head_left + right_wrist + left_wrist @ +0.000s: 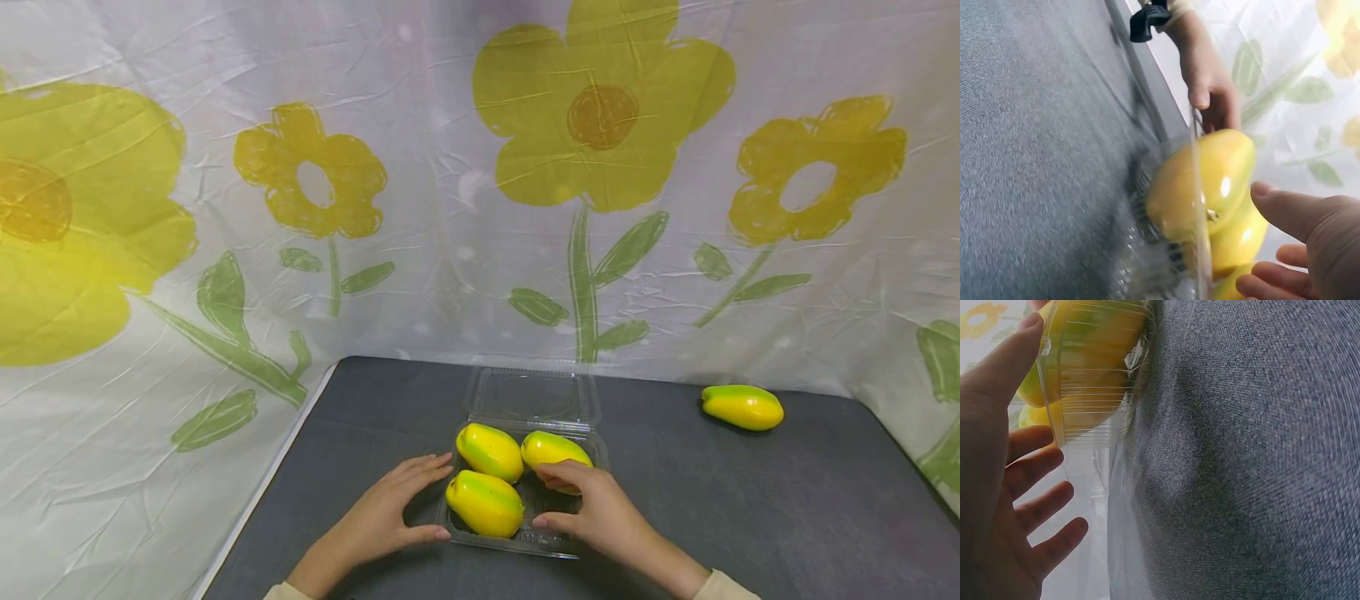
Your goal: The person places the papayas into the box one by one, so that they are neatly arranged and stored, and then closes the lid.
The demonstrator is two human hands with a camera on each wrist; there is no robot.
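Note:
A clear plastic clamshell box sits on the dark table with its lid folded back. Three yellow-green mangoes lie in it: a front-left mango, a back-left mango and a back-right mango. My left hand rests at the box's left side, fingers spread and thumb near the front corner; in the left wrist view the thumb touches the rim. Over the box's right part, my right hand has its fingers beside the back-right mango, thumb apart, gripping nothing. Its fingertips partly hide that mango.
Another mango lies alone near the table's back right edge. A white cloth printed with yellow flowers hangs behind and beside the dark table.

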